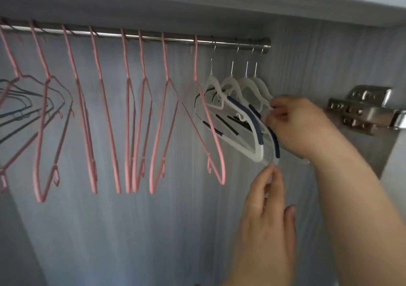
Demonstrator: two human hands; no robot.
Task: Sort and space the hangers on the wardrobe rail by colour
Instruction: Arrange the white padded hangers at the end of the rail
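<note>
A: Left of the rail's (136, 35) end cap?

B: Far left, below the rail: dark wire hangers (19, 107), half hidden behind the first pink ones. Then pink hangers (105, 110) strung along the rail, hooks over it, unevenly spaced; two in the middle hanging close together, the last one (211, 132) just left of the white group.

A: And nearer the end cap?

B: Four white hangers (232, 85) with metal hooks, bunched close under the rail's right end, dark blue non-slip strips on the shoulders. Lower bars overlapping, hard to separate one from another.

A: Grip on the left hand (267, 217)?

B: Below the white group, well under the rail. Thumb and forefinger nearly closed, tips pinching the bottom edge of a white hanger; other fingers loosely extended.

A: Right hand (301, 127)?

B: Just right of the white group, below the end cap. Fingers curled in, pinching the shoulder of the rightmost white hanger; exact hold partly blurred.

A: Further right?

B: Metal door hinge (362, 110) on the wardrobe side panel (307, 61), beyond the rail's end, behind the right hand.
</note>
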